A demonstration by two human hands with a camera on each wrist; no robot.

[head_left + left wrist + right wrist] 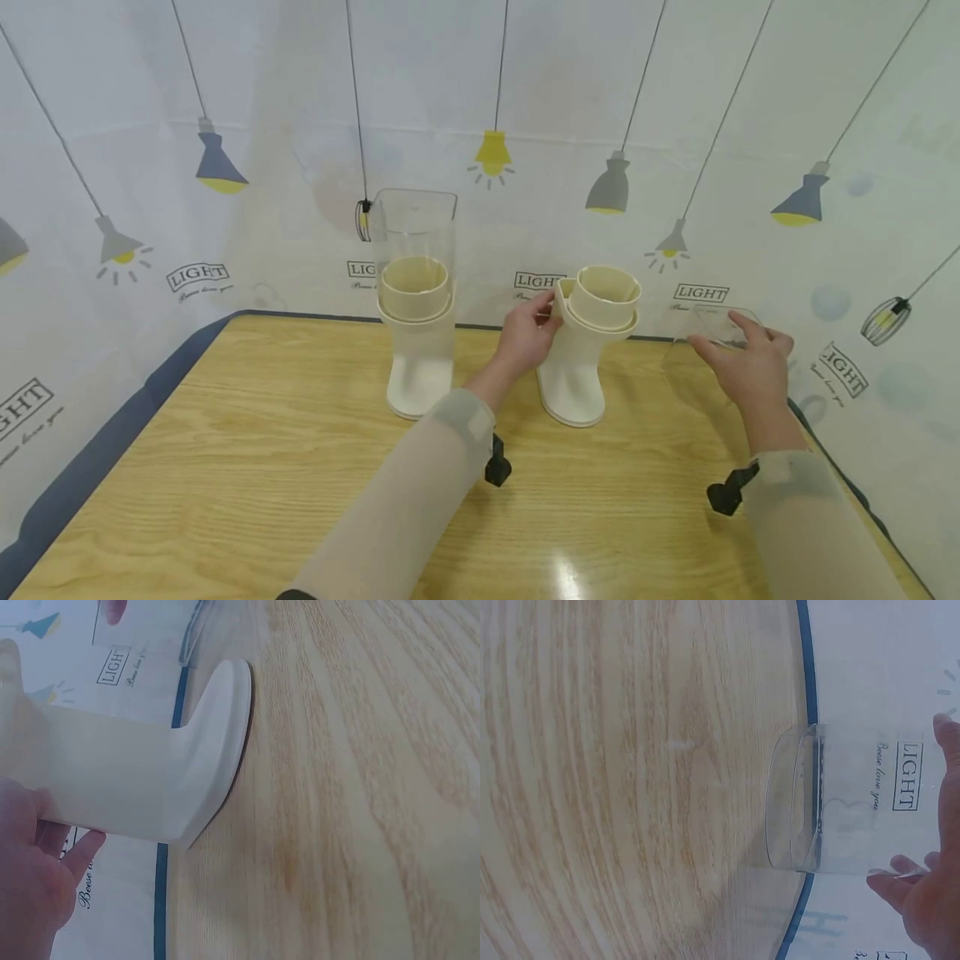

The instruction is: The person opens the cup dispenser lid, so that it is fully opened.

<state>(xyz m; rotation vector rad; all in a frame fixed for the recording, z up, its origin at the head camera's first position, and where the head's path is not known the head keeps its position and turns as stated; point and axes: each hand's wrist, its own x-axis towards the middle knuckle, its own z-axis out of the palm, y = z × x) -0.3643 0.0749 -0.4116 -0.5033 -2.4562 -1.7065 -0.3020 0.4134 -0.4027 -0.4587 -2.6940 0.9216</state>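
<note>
Two cream dispenser stands with round tops and flat feet stand upright on the wooden table. My left hand (pixel 527 333) grips the right-hand stand (pixel 573 375) high on its left side; the left wrist view shows the fingers against its column (pixel 112 772). A cream ring-shaped part (pixel 603 304) sits in that stand's top. To the right, my right hand (pixel 753 367) holds a clear, open-ended container (pixel 840 847) between thumb and fingers, above the table's far right. On the left-hand stand (pixel 422 358), a similar clear container (pixel 415 218) is upright around another cream ring-shaped part (pixel 415 287).
The wooden table (pixel 247 450) has a dark blue edge at the back and sides. Close behind it hangs a white backdrop (pixel 300 83) printed with lamps and the word LIGHT. A black wrist mount (pixel 497 462) hangs under the left sleeve, another (pixel 727 496) at the right.
</note>
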